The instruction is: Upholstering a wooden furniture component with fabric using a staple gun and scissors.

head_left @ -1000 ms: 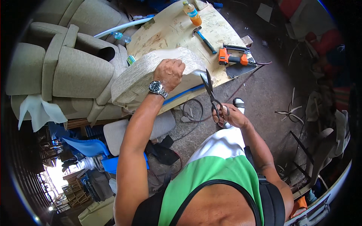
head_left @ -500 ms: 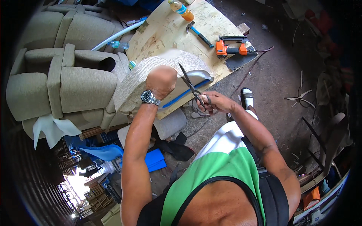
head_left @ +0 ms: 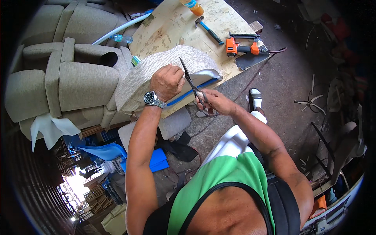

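A curved padded panel (head_left: 184, 55) in beige woven fabric stands at the near edge of a wooden board. Against its near side my left hand (head_left: 167, 81) is closed, knuckles up, a watch on the wrist; whatever its fingers grip is hidden. My right hand (head_left: 217, 102) has dark metal scissors (head_left: 189, 77), fingers through the handles. Their blades point up and away, close beside my left fingers and in front of the fabric, and look nearly closed. A blue strip (head_left: 184, 95) runs under the panel's near edge.
On the wooden board (head_left: 166, 29) lie a claw hammer (head_left: 209, 30), an orange nail gun (head_left: 243, 46) with a hose, and a bottle of orange liquid (head_left: 194, 8). Grey upholstered sofas (head_left: 88, 84) crowd the left. Offcuts (head_left: 311, 102) litter the floor at right.
The scissors and my right hand have shifted left and slightly up, nearer my left hand, and the blades have come together. My left hand, blurred before, now shows sharply at about the same spot.
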Available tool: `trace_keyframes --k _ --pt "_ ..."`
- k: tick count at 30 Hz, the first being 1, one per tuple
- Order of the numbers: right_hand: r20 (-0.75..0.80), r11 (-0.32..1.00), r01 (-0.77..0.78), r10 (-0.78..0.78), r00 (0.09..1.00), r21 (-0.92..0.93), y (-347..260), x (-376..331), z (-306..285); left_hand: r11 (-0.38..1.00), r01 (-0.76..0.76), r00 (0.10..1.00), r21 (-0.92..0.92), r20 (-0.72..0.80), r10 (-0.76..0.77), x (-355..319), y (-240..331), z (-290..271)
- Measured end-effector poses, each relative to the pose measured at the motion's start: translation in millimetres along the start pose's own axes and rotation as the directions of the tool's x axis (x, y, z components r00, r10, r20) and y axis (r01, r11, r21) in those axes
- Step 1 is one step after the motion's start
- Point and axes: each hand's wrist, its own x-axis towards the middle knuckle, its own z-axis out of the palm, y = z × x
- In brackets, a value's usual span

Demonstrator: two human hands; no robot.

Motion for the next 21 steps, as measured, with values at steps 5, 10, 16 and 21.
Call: trace_keyframes --k 5,10,16,21 --pt "-0.106 0.987 0.044 -0.027 0.994 0.156 14 -6 25 0.999 -0.040 0.999 0.002 -0.017 0.040 1 1 4" --pt "-0.120 0.998 0.017 -0.009 0.993 0.065 14 -11 29 0.998 -0.070 0.997 0.002 -0.022 0.070 -3 5 4" --pt "-0.064 1.000 0.004 -0.003 0.998 0.008 -2 -13 20 0.998 -0.056 0.998 -0.024 -0.025 0.055 -4 15 -1" --pt "-0.109 0.997 0.020 -0.013 0.994 0.071 10 1 15 0.999 -0.047 0.999 -0.023 -0.016 0.046 -9 18 -1"
